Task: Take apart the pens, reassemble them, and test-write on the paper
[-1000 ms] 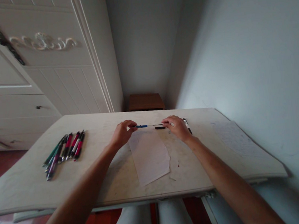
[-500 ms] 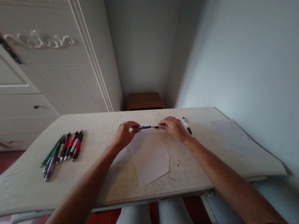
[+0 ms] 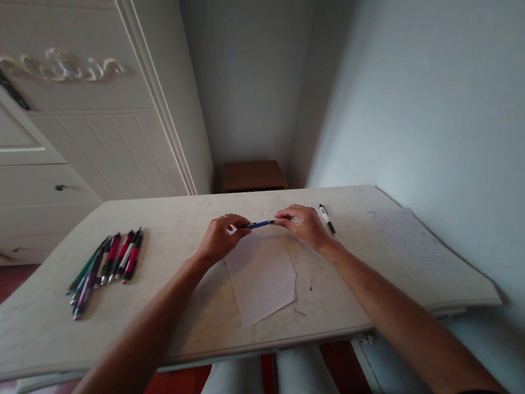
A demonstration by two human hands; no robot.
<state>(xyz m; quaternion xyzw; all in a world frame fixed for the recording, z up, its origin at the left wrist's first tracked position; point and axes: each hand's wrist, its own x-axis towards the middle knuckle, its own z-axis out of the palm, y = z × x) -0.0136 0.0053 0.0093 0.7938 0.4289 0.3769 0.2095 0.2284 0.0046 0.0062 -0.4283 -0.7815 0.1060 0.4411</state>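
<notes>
My left hand point(image 3: 219, 236) pinches one end of a blue pen point(image 3: 260, 224), held level above the far part of the table. The fingers of my right hand point(image 3: 303, 222) close on the dark tip end of the same pen. The two parts of the pen now meet; whether they are fully joined I cannot tell. Under and in front of the hands lies a sheet of white paper point(image 3: 262, 279). Just right of my right hand, a white and black pen point(image 3: 327, 218) rests on the table.
On the left of the white table point(image 3: 187, 332) several pens point(image 3: 124, 257) in pink, black, green and purple lie bunched together. A written sheet point(image 3: 412, 240) lies at the right edge by the wall. Small dark bits point(image 3: 310, 285) sit beside the paper. A brown wooden stool or cabinet point(image 3: 254, 175) stands behind.
The gap between the blue barrel and the dark tip piece, where a thin refill showed, has closed. My right hand has moved slightly left, toward the barrel.
</notes>
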